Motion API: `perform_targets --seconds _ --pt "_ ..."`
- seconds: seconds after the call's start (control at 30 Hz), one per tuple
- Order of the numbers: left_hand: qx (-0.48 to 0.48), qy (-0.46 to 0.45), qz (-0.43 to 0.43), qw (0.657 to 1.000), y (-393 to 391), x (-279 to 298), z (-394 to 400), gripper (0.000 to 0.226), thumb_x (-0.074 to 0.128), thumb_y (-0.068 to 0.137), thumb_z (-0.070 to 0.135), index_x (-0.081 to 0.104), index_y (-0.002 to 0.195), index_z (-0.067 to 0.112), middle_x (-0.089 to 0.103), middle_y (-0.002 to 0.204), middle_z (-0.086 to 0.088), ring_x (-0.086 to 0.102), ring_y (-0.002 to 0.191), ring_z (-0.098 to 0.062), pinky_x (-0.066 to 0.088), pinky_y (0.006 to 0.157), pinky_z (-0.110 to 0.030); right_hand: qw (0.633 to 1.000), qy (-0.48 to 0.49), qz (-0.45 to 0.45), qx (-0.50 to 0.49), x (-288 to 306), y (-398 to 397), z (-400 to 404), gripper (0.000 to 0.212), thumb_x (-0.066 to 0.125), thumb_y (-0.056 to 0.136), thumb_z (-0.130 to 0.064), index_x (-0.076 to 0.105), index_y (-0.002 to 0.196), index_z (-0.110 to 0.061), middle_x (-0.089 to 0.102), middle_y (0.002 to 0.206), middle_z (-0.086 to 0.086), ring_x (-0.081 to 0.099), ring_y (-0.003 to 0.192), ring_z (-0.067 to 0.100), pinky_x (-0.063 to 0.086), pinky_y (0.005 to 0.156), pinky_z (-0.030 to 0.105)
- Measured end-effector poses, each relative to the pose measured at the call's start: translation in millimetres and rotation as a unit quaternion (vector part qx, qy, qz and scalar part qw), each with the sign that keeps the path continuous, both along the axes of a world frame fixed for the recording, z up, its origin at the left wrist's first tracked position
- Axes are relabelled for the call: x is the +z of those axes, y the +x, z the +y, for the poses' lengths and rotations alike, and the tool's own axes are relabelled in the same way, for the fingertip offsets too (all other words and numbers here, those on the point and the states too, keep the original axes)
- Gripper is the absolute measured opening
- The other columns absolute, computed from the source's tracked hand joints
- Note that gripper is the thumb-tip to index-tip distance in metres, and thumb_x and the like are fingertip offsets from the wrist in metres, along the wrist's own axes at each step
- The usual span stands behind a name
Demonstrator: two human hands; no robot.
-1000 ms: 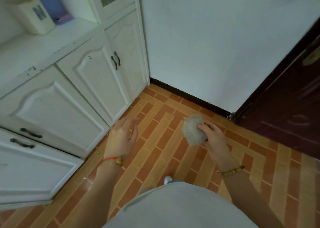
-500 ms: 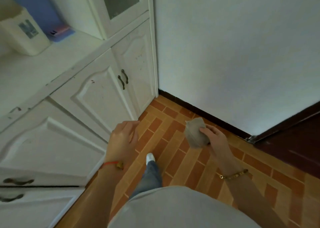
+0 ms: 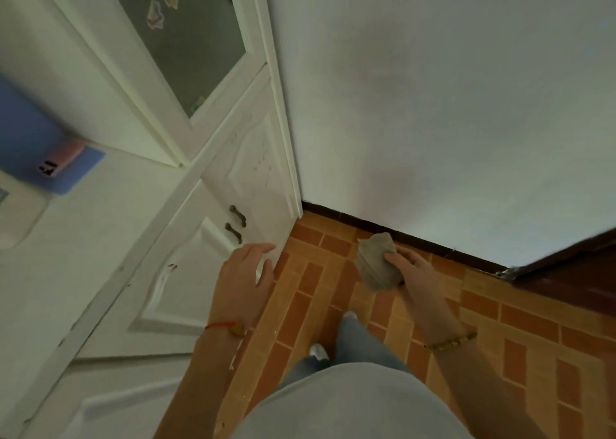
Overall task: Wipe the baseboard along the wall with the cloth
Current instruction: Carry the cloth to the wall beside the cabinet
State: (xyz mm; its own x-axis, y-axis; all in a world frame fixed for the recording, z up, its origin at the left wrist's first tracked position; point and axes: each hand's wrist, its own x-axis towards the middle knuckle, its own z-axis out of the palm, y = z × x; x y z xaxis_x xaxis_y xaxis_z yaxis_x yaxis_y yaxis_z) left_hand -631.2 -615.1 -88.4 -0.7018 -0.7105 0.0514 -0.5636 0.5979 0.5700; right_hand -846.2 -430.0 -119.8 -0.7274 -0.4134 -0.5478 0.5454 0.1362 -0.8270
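Note:
A dark brown baseboard (image 3: pixel 433 246) runs along the foot of the white wall, from the cabinet corner to the door frame. My right hand (image 3: pixel 411 267) grips a folded grey cloth (image 3: pixel 378 262), held in the air above the floor with its top corner close to the baseboard. My left hand (image 3: pixel 245 277) hovers with relaxed, spread fingers in front of the lower cabinet door, holding nothing.
White cabinets (image 3: pixel 213 255) with dark handles (image 3: pixel 236 223) fill the left side, meeting the wall at the corner. A dark wooden door (image 3: pixel 573 272) stands at the right. The floor is orange-brown brick-pattern tile (image 3: pixel 500 322). My leg and shoe (image 3: pixel 318 352) are below.
I have stepped closer to the wall; the baseboard is nearer. The cloth in my right hand has moved up toward the baseboard. My left hand stays spread near the cabinet.

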Motion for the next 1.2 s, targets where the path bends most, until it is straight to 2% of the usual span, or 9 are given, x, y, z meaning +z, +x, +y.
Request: perform_targets --seconds 0.13,0.27,0.43,0.5,0.7,0.87,0.97,1.07,1.2 --pt "-0.024 -0.004 0.004 1.000 -36 -16 -49 0.029 0.056 0.099 0.013 0.063 0.127 0.013 0.065 0.125 -0.003 0.056 0.118 -0.018 0.039 0.103 -0.026 1.000 0.009 0.009 -0.012 -13 -24 -36 0.030 0.064 0.088 -0.012 0.060 0.117 -0.004 0.065 0.112 0.014 0.062 0.102 0.030 0.053 0.079 0.039" --pt "-0.027 0.006 0.005 1.000 -74 -29 -89 0.031 0.054 0.099 0.012 0.062 0.129 0.012 0.064 0.125 -0.003 0.053 0.115 -0.011 0.036 0.102 -0.021 1.000 0.020 0.007 -0.015 -26 -52 -70 0.032 0.067 0.086 -0.017 0.060 0.116 -0.009 0.064 0.114 0.012 0.062 0.104 0.029 0.054 0.087 0.043" --pt "-0.043 0.005 -0.004 0.999 -131 -62 -134 0.032 0.055 0.098 0.008 0.062 0.129 0.011 0.065 0.122 -0.005 0.058 0.114 -0.019 0.042 0.101 -0.029 0.998 0.049 0.017 -0.019 -49 -104 -116 0.017 0.068 0.086 -0.017 0.062 0.101 -0.021 0.064 0.112 0.009 0.062 0.103 0.026 0.054 0.089 0.045" --pt "-0.061 0.006 -0.011 0.998 -154 -81 -152 0.031 0.051 0.099 0.011 0.062 0.128 0.012 0.066 0.120 -0.006 0.059 0.112 -0.021 0.048 0.100 -0.037 0.997 0.069 0.024 -0.012 -60 -126 -133 0.022 0.068 0.086 -0.019 0.061 0.107 -0.019 0.064 0.112 0.007 0.062 0.101 0.023 0.055 0.085 0.041" --pt "-0.044 0.049 -0.037 0.997 -216 -138 -202 0.040 0.041 0.096 0.023 0.060 0.130 0.014 0.064 0.125 -0.007 0.058 0.115 -0.023 0.041 0.103 -0.034 0.991 0.124 0.032 0.026 -101 -186 -193 0.031 0.065 0.089 -0.017 0.057 0.116 -0.005 0.062 0.101 0.002 0.059 0.084 0.008 0.047 0.061 0.016" --pt "-0.058 0.072 -0.044 0.995 -249 -191 -229 0.051 0.031 0.095 0.035 0.062 0.128 0.011 0.065 0.121 -0.010 0.058 0.110 -0.026 0.038 0.096 -0.031 0.980 0.190 0.041 0.054 -163 -220 -234 0.032 0.067 0.087 -0.018 0.059 0.115 -0.004 0.065 0.108 0.010 0.062 0.090 0.018 0.049 0.067 0.022" --pt "-0.081 0.095 -0.059 0.990 -264 -237 -247 0.064 0.030 0.090 0.044 0.063 0.128 0.006 0.065 0.121 -0.016 0.060 0.110 -0.030 0.039 0.098 -0.034 0.970 0.220 0.056 0.086 -209 -234 -257 0.030 0.065 0.089 -0.020 0.058 0.115 -0.007 0.062 0.102 0.005 0.058 0.078 0.007 0.044 0.055 0.011" --pt "-0.095 0.112 -0.073 0.986 -278 -301 -268 0.064 0.031 0.090 0.044 0.063 0.129 0.005 0.065 0.121 -0.019 0.061 0.109 -0.033 0.046 0.100 -0.041 0.959 0.244 0.091 0.113 -265 -246 -279 0.028 0.064 0.089 -0.022 0.058 0.114 -0.010 0.060 0.096 0.002 0.052 0.072 -0.001 0.040 0.052 0.011" --pt "-0.107 0.105 -0.090 0.985 -293 -402 -286 0.056 0.027 0.094 0.035 0.061 0.131 0.009 0.065 0.123 -0.016 0.061 0.111 -0.031 0.039 0.098 -0.031 0.952 0.257 0.110 0.126 -354 -257 -304 0.027 0.065 0.088 -0.023 0.057 0.112 -0.014 0.059 0.094 -0.002 0.053 0.072 -0.002 0.039 0.050 0.007"
